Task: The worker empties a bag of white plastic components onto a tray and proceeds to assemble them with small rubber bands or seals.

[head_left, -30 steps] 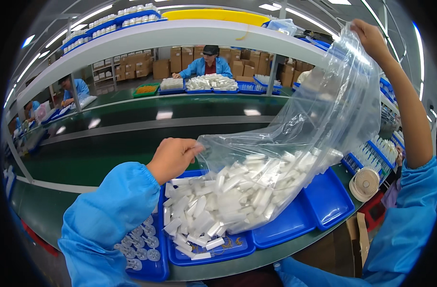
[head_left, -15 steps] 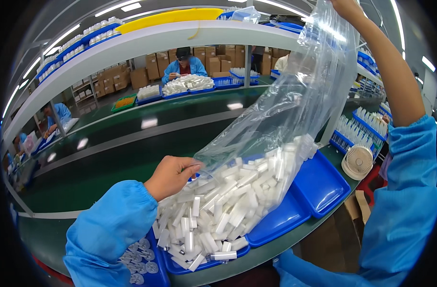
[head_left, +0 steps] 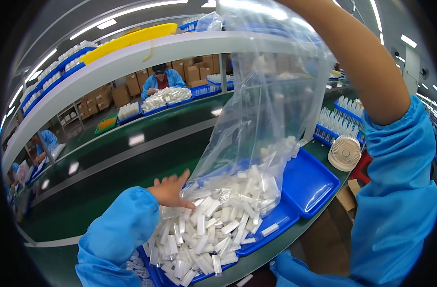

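A large clear plastic bag [head_left: 256,105] hangs tilted, its lower end spread over a heap of small white rectangular pieces [head_left: 204,239]. The heap fills and overtops a blue tray [head_left: 288,225], and more pieces lie inside the bag's lower end. My left hand [head_left: 170,190] is beside the bag's lower left edge, fingers spread, thumb over the pieces; whether it touches the film I cannot tell. My right forearm rises to the top edge, beside the bag's upper part; the right hand is out of the picture.
An empty blue tray [head_left: 309,182] lies right of the heap, near a beige fan [head_left: 344,153]. Clear round parts [head_left: 138,268] sit at lower left. A white shelf beam [head_left: 132,52] crosses above the green conveyor [head_left: 108,177]. Across it, a co-worker [head_left: 162,83] handles pieces.
My left hand has gone from a pinch on the bag's edge to spread fingers. The right hand has left the view. The bag stands more upright, and one white piece appears below the table's edge.
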The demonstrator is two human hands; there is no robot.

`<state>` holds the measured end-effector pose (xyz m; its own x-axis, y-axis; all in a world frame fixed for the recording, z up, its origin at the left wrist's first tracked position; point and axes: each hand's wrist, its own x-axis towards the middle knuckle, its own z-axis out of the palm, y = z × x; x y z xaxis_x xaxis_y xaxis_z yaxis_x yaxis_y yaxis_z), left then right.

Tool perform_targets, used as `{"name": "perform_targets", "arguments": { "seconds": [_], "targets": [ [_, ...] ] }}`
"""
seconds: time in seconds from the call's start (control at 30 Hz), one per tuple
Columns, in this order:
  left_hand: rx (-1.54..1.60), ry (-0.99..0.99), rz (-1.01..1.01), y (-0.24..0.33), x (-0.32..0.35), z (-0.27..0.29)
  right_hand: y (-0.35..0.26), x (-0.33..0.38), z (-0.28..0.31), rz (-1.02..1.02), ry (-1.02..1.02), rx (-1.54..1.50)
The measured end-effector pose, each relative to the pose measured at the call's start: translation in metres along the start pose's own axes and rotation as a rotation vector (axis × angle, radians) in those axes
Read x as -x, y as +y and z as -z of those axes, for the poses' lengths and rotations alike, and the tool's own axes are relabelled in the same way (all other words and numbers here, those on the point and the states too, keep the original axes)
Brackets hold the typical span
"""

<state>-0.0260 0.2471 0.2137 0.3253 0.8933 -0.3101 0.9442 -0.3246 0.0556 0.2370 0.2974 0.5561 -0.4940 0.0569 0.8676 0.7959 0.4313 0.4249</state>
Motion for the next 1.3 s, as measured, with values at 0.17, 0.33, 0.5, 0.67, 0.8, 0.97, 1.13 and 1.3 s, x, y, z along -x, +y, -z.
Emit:
{"name": "perform_targets", "arguments": {
  "seconds": [0.17,0.33,0.5,0.67,0.8,0.97,1.13,1.3],
  "targets": [
    [0.962,0.52,-0.659,0.062,0.0,0.069,-0.114,0.009,-0.001,0.069,0.183,-0.404],
    [1.318,0.65,-0.61,0.079,-0.004,0.084,-0.164,0.035,-0.009,0.096,0.325,-0.587],
    [1.453,0.887,-0.504,0.047,0.02,0.058,-0.064,0.117,0.041,0.119,0.443,-0.276],
    [1.639,0.821,-0.497,0.009,0.037,0.035,-0.033,0.285,-0.03,-0.665,-0.415,-0.871],
    [1.652,0.818,-0.437,0.009,0.054,0.032,-0.077,0.368,-0.072,-0.854,-0.885,-1.377],
    [1.57,0.835,-0.443,0.0,0.054,0.045,-0.102,0.387,-0.068,-0.918,-1.159,-1.455],
    [1.665,0.945,-0.372,-0.009,0.051,0.075,-0.109,0.388,-0.058,-0.731,-1.206,-1.182],
    [1.734,0.863,-0.595,-0.005,0.023,0.101,-0.104,0.387,-0.055,-0.642,-1.173,-1.08]
  ]
}}
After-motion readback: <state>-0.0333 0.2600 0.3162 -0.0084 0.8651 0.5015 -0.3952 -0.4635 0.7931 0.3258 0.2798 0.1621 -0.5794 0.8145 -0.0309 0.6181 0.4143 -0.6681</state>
